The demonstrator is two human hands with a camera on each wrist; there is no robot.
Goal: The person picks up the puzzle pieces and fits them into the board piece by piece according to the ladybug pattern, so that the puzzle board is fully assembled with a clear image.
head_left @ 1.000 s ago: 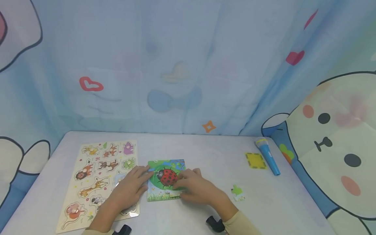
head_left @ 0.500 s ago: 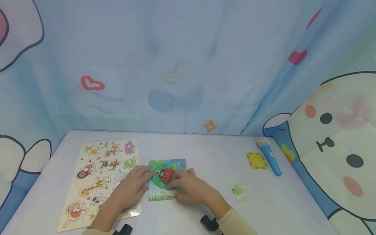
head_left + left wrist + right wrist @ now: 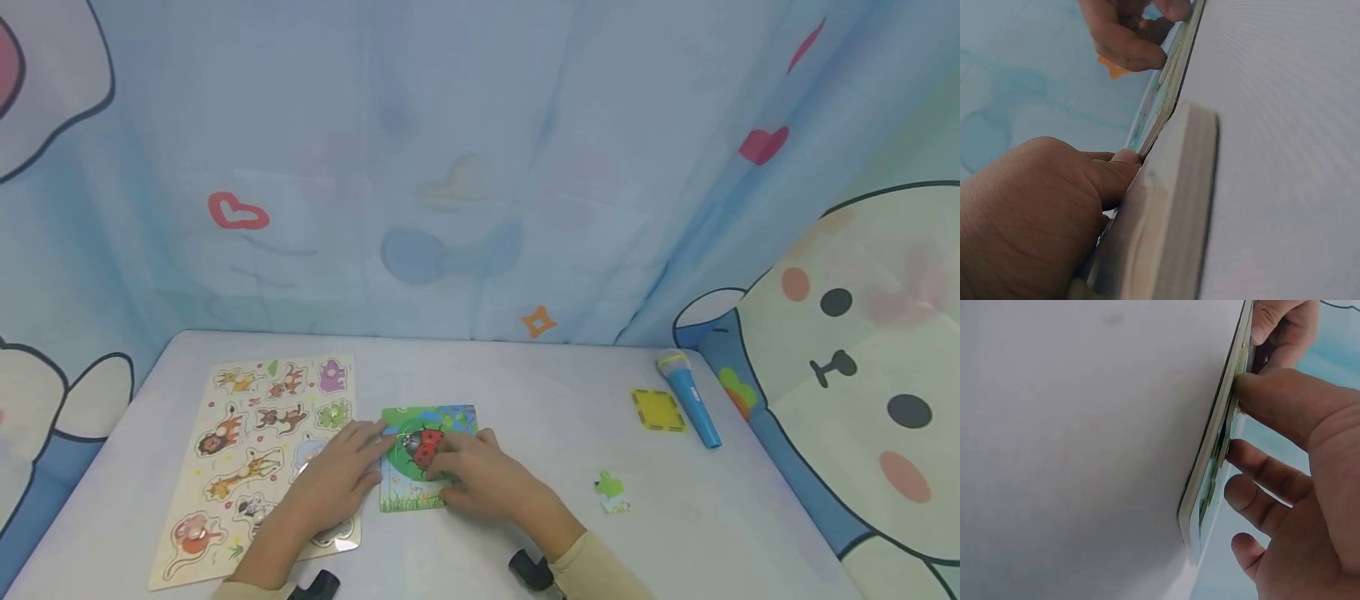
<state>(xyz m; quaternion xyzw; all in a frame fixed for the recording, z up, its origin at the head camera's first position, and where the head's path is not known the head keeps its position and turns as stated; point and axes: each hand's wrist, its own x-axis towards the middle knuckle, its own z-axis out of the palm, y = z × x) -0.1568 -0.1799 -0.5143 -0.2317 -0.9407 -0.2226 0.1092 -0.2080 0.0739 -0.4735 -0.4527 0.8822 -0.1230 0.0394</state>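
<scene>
A square ladybug jigsaw puzzle (image 3: 408,492) lies in its tray in front of me, grass along its near edge. My left hand (image 3: 341,479) rests at the puzzle's left edge, fingers extended onto it. Its forearm crosses a wooden animal peg puzzle (image 3: 198,479). From the right, my right hand (image 3: 487,479) covers the ladybug's right half, fingers bent. In the right wrist view, a slightly raised puzzle piece (image 3: 1230,425) sits between the thumb and forefinger; the other fingers are spread. A loose puzzle piece (image 3: 611,490), green and white, lies to the right.
At the table's back right are a yellow square frame (image 3: 658,410) and a blue toy microphone (image 3: 690,400) beside it. A blue cartoon curtain (image 3: 450,100) hangs behind the white table (image 3: 555,383).
My right hand has slid a little left across the ladybug puzzle, covering more of the ladybug. The left hand stays at the puzzle's left edge.
</scene>
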